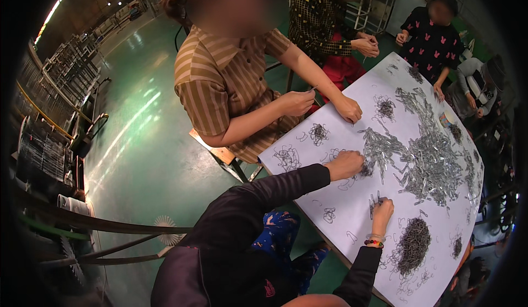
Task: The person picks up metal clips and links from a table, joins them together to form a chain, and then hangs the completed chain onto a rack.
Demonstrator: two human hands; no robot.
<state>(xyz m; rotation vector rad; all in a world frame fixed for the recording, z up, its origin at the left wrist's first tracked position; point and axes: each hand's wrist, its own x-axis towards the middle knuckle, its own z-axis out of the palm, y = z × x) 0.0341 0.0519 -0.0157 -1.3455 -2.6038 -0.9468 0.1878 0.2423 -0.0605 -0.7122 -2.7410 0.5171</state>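
My left hand (346,165), in a dark sleeve, reaches over the white tabletop (335,224). Its fingers are bent and closed at a small dark clump beside a spread of slim silver metal pieces (380,148); what they hold is hidden. Closer to me, my right hand (383,212), with bracelets at the wrist, is closed with its fingertips down at a few slim silver pieces (373,203). I cannot make out what lies between those fingertips. Thin bent wires (329,214) lie scattered between my hands and the table's near left edge.
A large heap of silver pieces (434,166) covers the table's middle. A dense pile of dark bent wires (413,246) lies right of my right hand. A person in a striped shirt (206,81) sits at my left, arms over the table; other people sit farther along.
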